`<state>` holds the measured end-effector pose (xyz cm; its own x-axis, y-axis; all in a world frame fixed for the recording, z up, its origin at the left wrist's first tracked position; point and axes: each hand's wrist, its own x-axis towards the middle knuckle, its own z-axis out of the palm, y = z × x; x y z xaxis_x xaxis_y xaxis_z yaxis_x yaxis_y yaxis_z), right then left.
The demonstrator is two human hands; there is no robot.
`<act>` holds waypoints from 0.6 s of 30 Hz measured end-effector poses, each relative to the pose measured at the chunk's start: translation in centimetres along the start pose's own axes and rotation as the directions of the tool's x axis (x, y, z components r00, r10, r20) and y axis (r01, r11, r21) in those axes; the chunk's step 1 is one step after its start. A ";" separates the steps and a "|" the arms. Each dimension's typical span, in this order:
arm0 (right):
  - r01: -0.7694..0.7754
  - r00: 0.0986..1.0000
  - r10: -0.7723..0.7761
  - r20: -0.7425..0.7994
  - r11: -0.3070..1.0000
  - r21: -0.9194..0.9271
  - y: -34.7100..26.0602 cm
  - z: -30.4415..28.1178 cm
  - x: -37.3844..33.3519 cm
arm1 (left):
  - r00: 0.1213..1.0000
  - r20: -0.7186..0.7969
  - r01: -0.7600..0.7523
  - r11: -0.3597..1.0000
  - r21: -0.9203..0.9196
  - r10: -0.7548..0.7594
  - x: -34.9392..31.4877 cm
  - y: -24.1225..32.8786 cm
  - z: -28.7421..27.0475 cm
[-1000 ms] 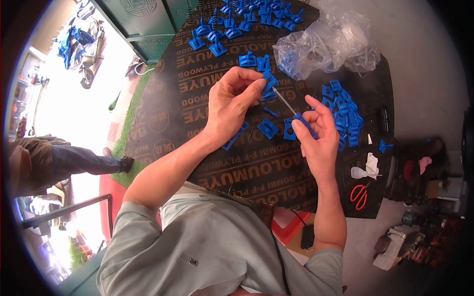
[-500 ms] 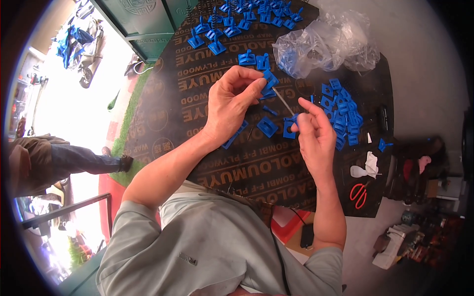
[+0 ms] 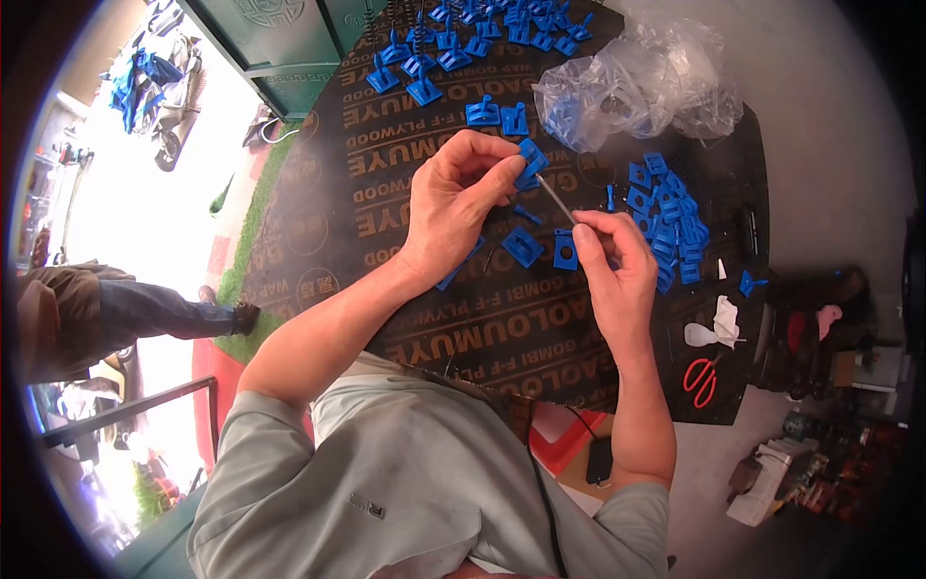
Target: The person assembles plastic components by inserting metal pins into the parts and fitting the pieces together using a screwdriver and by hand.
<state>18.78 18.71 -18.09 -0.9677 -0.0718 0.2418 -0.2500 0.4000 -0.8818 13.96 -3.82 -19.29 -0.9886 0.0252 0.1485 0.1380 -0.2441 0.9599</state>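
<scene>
Between the thumb and forefinger of my left hand (image 3: 451,207) is a small blue plastic part (image 3: 533,160), held up over the table. My right hand (image 3: 619,270) pinches a thin metal rod (image 3: 557,200) that looks like a screwdriver shaft; its far tip meets the blue part, and its rear end is hidden in my palm. Below my hands lie a blue square plate (image 3: 522,247), a blue plate with a round hole (image 3: 565,251) and a small blue pin (image 3: 527,214). Another blue piece (image 3: 461,270) is partly covered by my left wrist.
A heap of blue plates (image 3: 675,222) lies to the right, beside red-handled scissors (image 3: 701,383) and a white bulb-shaped bottle (image 3: 701,335). Crumpled clear plastic bags (image 3: 637,87) lie at the back. Several blue assemblies (image 3: 451,56) stand at the far side of the dark plywood table (image 3: 463,333).
My right fingers have closed in around the metal rod; the forefinger, raised before, now bends onto it. The blue part in my left hand has turned slightly and shifted a little to the right.
</scene>
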 end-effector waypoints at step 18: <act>0.018 0.999 -0.019 -0.028 0.999 -0.034 -0.8 0.8 -0.1 | 1.000 0.011 -0.005 1.000 -0.019 0.005 -0.1 -0.1 0.0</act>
<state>19.07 17.62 -17.73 -0.9615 -0.0539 0.2695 -0.2660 0.4293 -0.8631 14.04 -3.81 -19.46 -0.9871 0.0346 0.1562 0.1418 -0.2627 0.9544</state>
